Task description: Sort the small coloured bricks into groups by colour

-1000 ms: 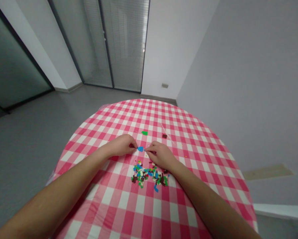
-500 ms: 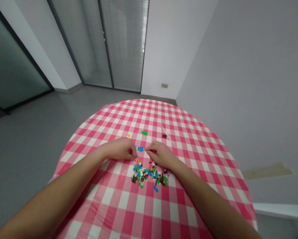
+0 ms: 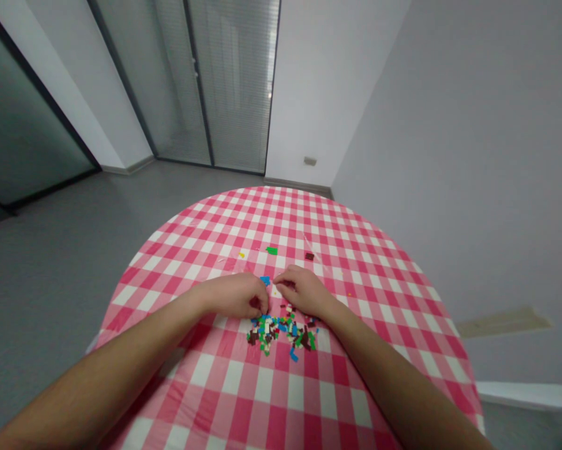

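Pink and white checked cloth point(image 3: 379, 369) covers a round counter point(image 3: 442, 319) in a room with a gray floor point(image 3: 50, 300), pale walls point(image 3: 449, 125) and tall glass doors with blinds point(image 3: 234, 81). Both bare arms reach over the cloth from the bottom of the view, and the two hands are close together near the middle.

The left hand point(image 3: 234, 295) has moved down since a moment ago. Its fingers point(image 3: 262, 305) now curl right at the top edge of a pile of little toy bricks point(image 3: 281, 334). The right hand point(image 3: 304, 290) is just beside it, also bent, with its fingers point(image 3: 281, 283) over the cloth above the pile. Each grip is partly closed, but I cannot tell if either one has hold of a brick.

A blue brick point(image 3: 264, 280) lies on the cloth just past the hands. Farther off are a green brick point(image 3: 272, 250), a dark brown brick point(image 3: 309, 256) and a tiny yellow bit point(image 3: 242, 254).
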Available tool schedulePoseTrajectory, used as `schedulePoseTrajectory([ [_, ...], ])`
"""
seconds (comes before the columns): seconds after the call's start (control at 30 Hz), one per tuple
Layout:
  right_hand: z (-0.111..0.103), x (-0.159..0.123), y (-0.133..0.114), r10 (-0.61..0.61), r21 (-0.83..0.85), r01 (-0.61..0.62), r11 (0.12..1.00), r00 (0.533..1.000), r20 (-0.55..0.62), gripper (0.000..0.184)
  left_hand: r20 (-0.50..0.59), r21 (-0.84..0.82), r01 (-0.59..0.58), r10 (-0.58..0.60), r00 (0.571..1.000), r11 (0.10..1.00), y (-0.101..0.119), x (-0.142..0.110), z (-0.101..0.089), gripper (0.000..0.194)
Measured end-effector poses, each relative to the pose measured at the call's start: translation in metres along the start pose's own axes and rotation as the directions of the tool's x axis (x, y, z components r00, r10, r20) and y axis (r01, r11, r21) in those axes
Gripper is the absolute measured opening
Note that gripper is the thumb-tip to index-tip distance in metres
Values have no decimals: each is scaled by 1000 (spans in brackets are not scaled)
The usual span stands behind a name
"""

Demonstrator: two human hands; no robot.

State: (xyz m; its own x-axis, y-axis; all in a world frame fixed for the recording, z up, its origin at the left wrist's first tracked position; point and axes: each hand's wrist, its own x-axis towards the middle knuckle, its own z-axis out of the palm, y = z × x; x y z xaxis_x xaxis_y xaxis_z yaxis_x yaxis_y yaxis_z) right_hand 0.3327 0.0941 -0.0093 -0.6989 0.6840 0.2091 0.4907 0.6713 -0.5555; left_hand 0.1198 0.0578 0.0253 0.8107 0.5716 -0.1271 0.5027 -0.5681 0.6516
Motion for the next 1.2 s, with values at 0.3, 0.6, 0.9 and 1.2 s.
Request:
schedulePoseTrajectory([
  [0.3,-1,0,-1,3,-3,-3,1000,1000,12,20,-8,10,-73,73,997,997,3,5,6,16],
  [0.6,-1,1,-1,6,-9,-6,1000,1000,25,20,-28,-15,-64,64,998,998,4,6,7,18],
  [0.9,0,0,2,4,-12,-4,1000,1000,4,19,-38,36,-79,80,996,996,8,8,12,13],
  [1.2,0,0,1,5,-14,-5,1000,1000,11,18,-69,-41,-53,50,996,998,5,6,4,18],
])
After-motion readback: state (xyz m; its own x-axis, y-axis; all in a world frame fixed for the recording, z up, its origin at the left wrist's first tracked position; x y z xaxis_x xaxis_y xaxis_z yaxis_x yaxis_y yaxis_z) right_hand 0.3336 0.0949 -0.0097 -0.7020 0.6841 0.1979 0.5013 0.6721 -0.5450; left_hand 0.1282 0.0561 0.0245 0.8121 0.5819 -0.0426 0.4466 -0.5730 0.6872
